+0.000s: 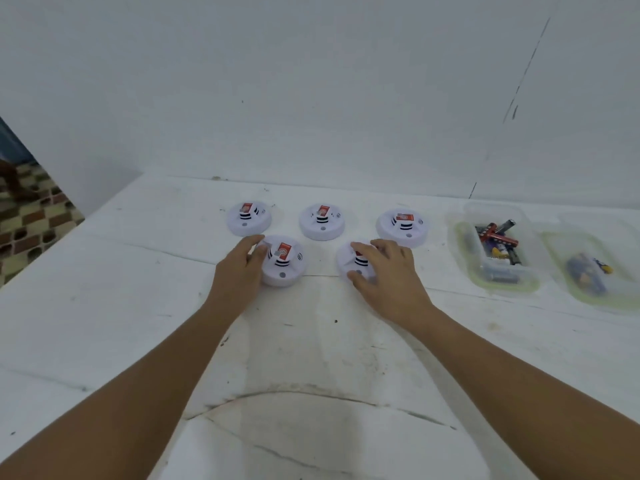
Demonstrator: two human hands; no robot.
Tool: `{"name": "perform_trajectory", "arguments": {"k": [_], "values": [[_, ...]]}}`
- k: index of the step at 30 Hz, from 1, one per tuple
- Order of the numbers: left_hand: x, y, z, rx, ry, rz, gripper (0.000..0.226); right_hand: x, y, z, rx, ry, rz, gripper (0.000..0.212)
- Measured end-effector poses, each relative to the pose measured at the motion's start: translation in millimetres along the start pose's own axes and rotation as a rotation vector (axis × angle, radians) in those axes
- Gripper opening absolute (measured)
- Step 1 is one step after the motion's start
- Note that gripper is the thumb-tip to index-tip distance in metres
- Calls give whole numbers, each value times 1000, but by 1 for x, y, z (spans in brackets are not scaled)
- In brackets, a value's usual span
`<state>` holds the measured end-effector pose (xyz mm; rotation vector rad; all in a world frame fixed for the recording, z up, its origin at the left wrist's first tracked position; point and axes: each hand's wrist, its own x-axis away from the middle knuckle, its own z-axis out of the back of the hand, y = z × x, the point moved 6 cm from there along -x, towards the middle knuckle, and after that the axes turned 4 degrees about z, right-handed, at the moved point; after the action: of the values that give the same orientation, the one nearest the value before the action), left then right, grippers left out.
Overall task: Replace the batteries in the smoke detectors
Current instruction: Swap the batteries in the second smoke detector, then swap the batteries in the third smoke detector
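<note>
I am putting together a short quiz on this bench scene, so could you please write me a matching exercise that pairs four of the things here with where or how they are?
Things
1. front left smoke detector
2. front right smoke detector
3. middle back smoke detector
4. nearer clear tray

States
A. holds a heap of batteries
B. untouched, between two other detectors
C. left hand at its left side
D. right hand lies over it

Pairs: 1-C, 2-D, 3-B, 4-A
</note>
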<state>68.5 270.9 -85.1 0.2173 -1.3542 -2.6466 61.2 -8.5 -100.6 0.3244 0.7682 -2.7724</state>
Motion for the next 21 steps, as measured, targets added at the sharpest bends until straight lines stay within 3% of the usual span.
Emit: {"name": "perform_trajectory", "arguments": {"k": [15,21], "values": [[-32,-9,-2,-215,19,-8,25,-2,-5,4,5,-21,-48,55],[-31,5,9,-180,104,-28,21,-16,-38,19,26,92,49,50]]}}
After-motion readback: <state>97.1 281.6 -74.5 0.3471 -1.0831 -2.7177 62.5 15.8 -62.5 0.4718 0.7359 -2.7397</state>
